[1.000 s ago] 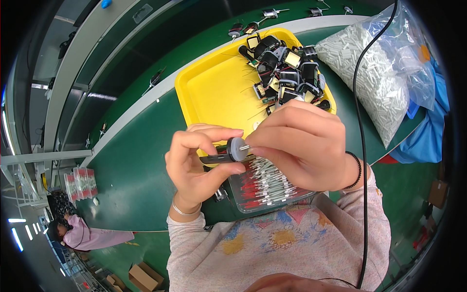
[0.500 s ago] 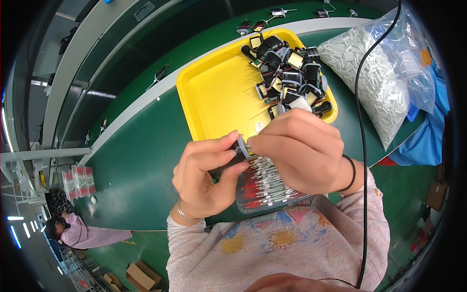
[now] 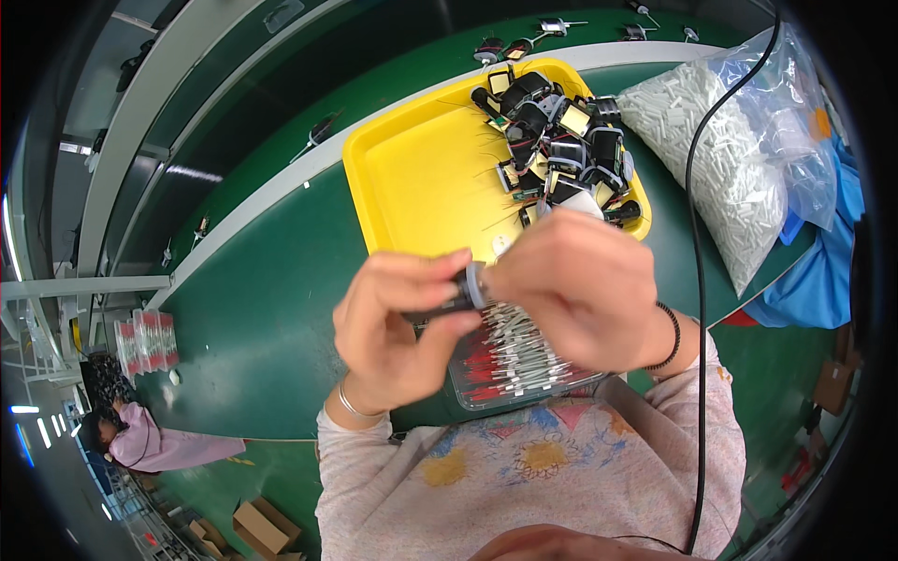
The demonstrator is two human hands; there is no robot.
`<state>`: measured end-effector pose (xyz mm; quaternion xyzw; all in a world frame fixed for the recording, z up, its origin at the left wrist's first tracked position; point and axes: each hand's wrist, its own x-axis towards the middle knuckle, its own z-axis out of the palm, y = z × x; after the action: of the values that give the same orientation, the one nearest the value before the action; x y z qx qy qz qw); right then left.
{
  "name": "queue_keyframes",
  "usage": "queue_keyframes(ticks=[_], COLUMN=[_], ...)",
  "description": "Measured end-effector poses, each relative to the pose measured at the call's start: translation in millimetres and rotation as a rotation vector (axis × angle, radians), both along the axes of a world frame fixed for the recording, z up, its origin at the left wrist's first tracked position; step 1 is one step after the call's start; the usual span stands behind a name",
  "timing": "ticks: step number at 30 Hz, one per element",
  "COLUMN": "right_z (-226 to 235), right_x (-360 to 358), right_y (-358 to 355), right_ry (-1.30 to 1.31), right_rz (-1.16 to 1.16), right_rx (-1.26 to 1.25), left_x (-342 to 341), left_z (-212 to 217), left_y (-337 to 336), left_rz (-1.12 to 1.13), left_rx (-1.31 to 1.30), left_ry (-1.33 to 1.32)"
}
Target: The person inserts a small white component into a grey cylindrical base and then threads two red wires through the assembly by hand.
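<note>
My left hand (image 3: 393, 327) grips a small black motor-like cylinder (image 3: 462, 292) with a grey ring at its right end. Against that end my right hand (image 3: 589, 294) is closed in a pinch; its fingertips are blurred, and what they hold is hidden. Both hands are over the front edge of a yellow tray (image 3: 402, 187). Several black cylindrical parts (image 3: 566, 150) with thin wires and cream pads are heaped in the tray's right half. Below my hands lies a clear container (image 3: 486, 406) full of thin pieces (image 3: 519, 351) with red and whitish ends.
At the right, a clear bag (image 3: 711, 140) of small white tubes lies near a blue cloth (image 3: 804, 280). A black cable (image 3: 692, 187) hangs down in front. More motor parts (image 3: 552, 28) lie beyond the white rail. Another person (image 3: 168, 444) sits at the far left.
Both hands stay together at the black cylinder, which has turned slightly and shifted a little to the right. The right hand is now blurred by motion.
</note>
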<state>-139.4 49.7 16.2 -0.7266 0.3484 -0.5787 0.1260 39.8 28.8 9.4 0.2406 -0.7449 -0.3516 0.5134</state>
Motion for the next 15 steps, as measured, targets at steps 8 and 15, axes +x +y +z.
queue_keyframes(ticks=[8,15], right_z=[-12,-40], right_x=[-18,-12], right_y=[-23,44], right_ry=[0.22,0.692], right_rz=[-0.369,0.071], right_rx=[0.113,0.333], left_x=[-1,-15], left_z=[-10,-14], left_y=[-118,-147], left_rz=[0.132,0.644], left_rx=[0.056,-0.66], left_ry=[-0.164,-0.842])
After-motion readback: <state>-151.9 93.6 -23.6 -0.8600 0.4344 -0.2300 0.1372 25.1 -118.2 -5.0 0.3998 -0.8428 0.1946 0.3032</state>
